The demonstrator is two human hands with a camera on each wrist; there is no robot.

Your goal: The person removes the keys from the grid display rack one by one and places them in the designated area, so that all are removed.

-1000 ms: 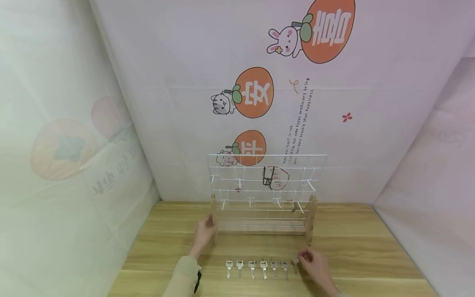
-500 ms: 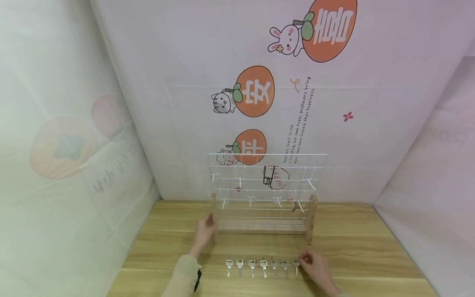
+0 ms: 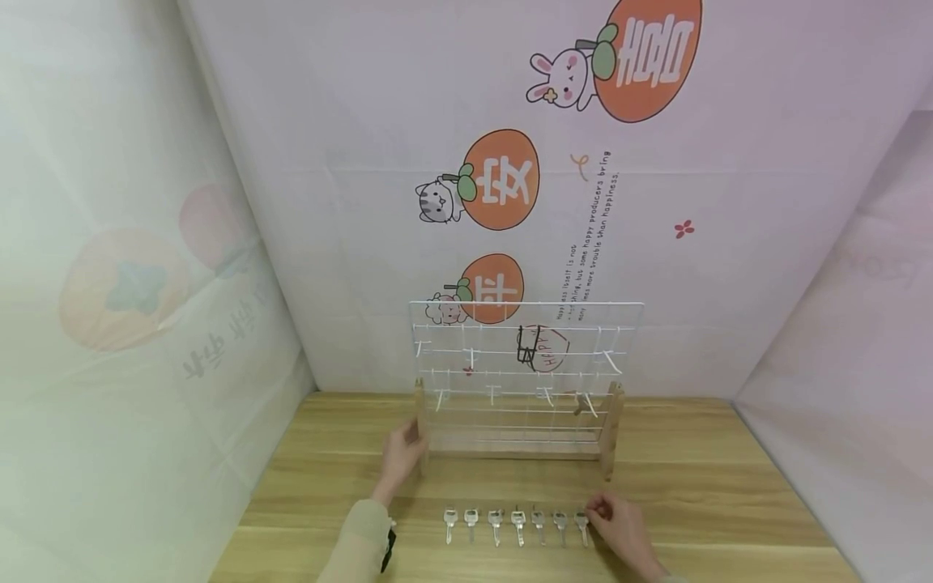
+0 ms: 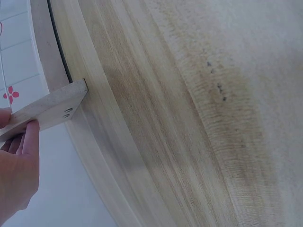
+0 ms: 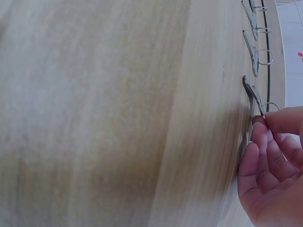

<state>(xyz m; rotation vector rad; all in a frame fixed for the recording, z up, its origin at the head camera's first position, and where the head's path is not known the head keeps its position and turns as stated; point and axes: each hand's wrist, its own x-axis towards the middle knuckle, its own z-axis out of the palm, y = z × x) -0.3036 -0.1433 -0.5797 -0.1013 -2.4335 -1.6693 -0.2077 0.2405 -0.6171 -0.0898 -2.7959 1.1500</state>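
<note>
A row of several silver keys (image 3: 518, 518) lies on the wooden table, each with a small ring. My right hand (image 3: 618, 526) is at the row's right end and pinches the head of the last key (image 5: 254, 97) between thumb and forefinger, its blade low over the tabletop. Behind the row stands a white wire grid rack with wooden legs. My left hand (image 3: 401, 457) holds its left wooden leg (image 4: 57, 104), thumb on one side and fingers on the other.
White hooks (image 3: 547, 397) stick out from the grid at several heights. A small brown object (image 3: 581, 404) shows behind the grid's right part. Printed white cloth (image 3: 364, 243) hangs behind and along both sides of the table (image 3: 685, 478).
The rightmost key has moved slightly right and straightened in line with the others, my right hand still on it. The left hand stays on the rack's leg.
</note>
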